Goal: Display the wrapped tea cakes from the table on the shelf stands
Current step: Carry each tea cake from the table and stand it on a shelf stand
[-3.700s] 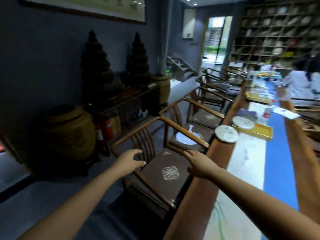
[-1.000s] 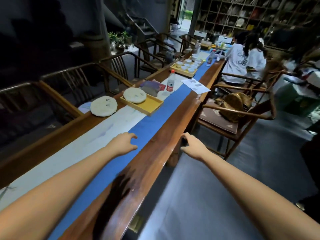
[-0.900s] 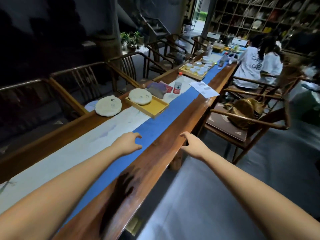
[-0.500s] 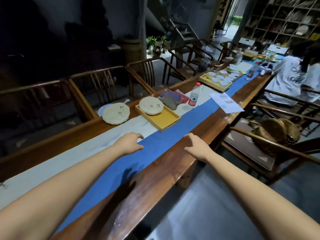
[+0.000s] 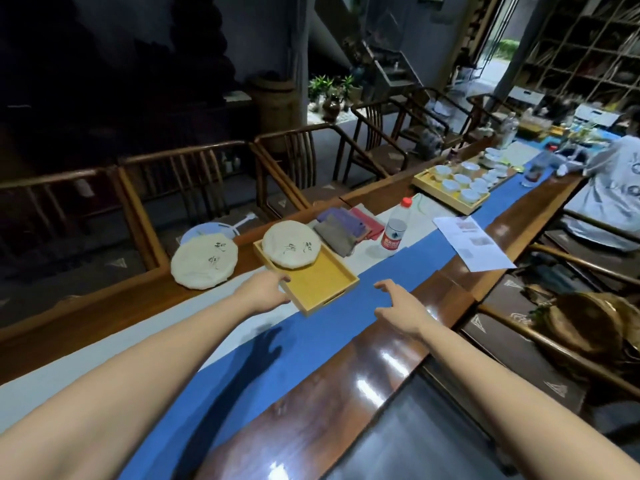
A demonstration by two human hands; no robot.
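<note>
At the left, one wrapped tea cake (image 5: 204,262), a pale disc marked with dark characters, is laid flat on the bare wood of the long table (image 5: 377,379), just beside the near yellow tray (image 5: 322,282). A round fan (image 5: 211,231) is seen on the chair seat behind it. A second wrapped tea cake (image 5: 291,249) is propped on the far end of that tray, overhanging its rim. The left hand (image 5: 264,292) is held at the tray's near left edge, its fingers loosely extended and together; whether the rim is actually touched cannot be told. Nothing is gripped by it. Behind the tray, folded cloths (image 5: 341,229) in grey, purple and red are stacked, and a plastic water bottle (image 5: 394,226) with a red cap is stood upright just to their right. The right hand (image 5: 401,306) is held above the blue runner (image 5: 277,362), fingers relaxed and slightly apart, with nothing held. Farther right, a printed sheet of paper (image 5: 472,242) is laid partly on the runner, and a second tray of white cups (image 5: 459,187) is set beyond it. At the far right, a seated person (image 5: 613,188) in a pale top is seen at the table's end.
</note>
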